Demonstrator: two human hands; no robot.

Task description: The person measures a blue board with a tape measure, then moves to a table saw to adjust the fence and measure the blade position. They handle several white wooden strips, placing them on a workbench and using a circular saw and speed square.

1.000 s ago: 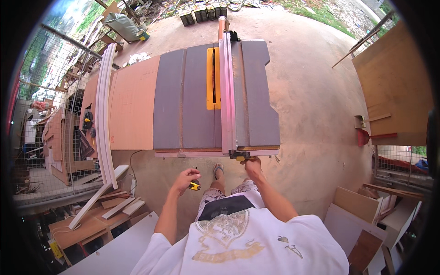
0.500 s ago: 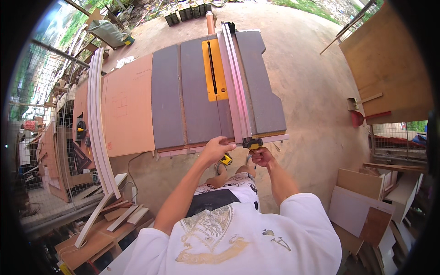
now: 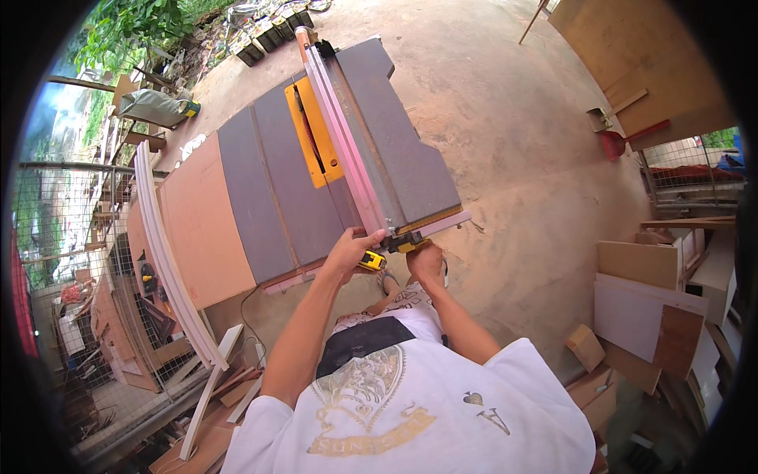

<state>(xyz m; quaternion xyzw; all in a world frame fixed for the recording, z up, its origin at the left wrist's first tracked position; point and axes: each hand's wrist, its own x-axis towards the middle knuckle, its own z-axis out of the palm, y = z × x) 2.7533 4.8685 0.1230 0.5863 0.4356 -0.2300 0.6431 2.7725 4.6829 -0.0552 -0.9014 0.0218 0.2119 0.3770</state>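
A table saw (image 3: 284, 178) with a dark grey top stands in front of me. Its yellow throat plate (image 3: 325, 170) surrounds the blade (image 3: 308, 126). Along the right of the plate runs the long rip fence (image 3: 345, 146). My left hand (image 3: 351, 250) is closed around a yellow tape measure (image 3: 373, 261), its thumb reaching to the fence's near end. At that end, my right hand (image 3: 426, 261) grips the black and yellow fence lock (image 3: 407, 242) from below; its fingers are partly hidden.
A brown board (image 3: 197, 221) extends the saw top leftward, with long pale strips (image 3: 174, 253) lying across it. A wire mesh fence (image 3: 71, 253) borders the left. Board offcuts (image 3: 643, 316) lean at the right, and a red dustpan (image 3: 612, 145) rests near a large panel (image 3: 647, 71).
The view has turned, so the saw now appears tilted and further left. My right hand has closed in under the fence lock. The tape measure has stayed with my left hand.
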